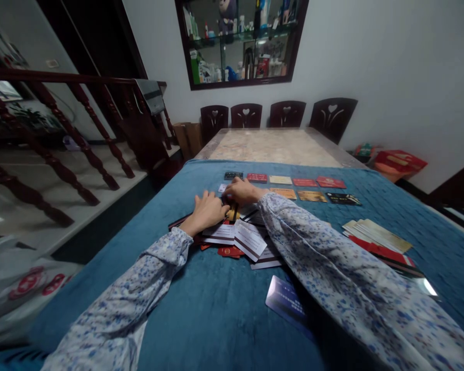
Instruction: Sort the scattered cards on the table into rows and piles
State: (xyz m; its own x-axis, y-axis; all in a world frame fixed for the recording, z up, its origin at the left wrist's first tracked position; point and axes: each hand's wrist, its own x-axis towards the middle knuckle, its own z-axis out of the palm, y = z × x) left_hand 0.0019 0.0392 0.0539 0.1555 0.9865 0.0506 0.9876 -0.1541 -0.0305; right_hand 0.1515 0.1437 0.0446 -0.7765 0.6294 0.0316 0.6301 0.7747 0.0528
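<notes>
My left hand (206, 212) lies over a heap of loose cards, its fingers spread and touching the ones at the back left. My right hand (242, 190) is bent down at the heap's far edge, fingers drawn together; what is under the fingertips is hidden. Just beyond them, a pale card (222, 188) lies partly covered. Between the hands shows a yellow-and-black card (233, 212). White cards with a dark stripe (250, 240) overlap at the near side of the heap, beside red cards (230, 251). A purple-blue card (285, 301) lies apart, nearer me.
Behind my hands, cards lie in two rows, including a red card (257, 178) and a black card (343, 199). A fanned stack of gold and red cards (382, 239) is at the right. A blue cloth (212, 304) covers the table's near part; dark chairs (246, 116) stand beyond.
</notes>
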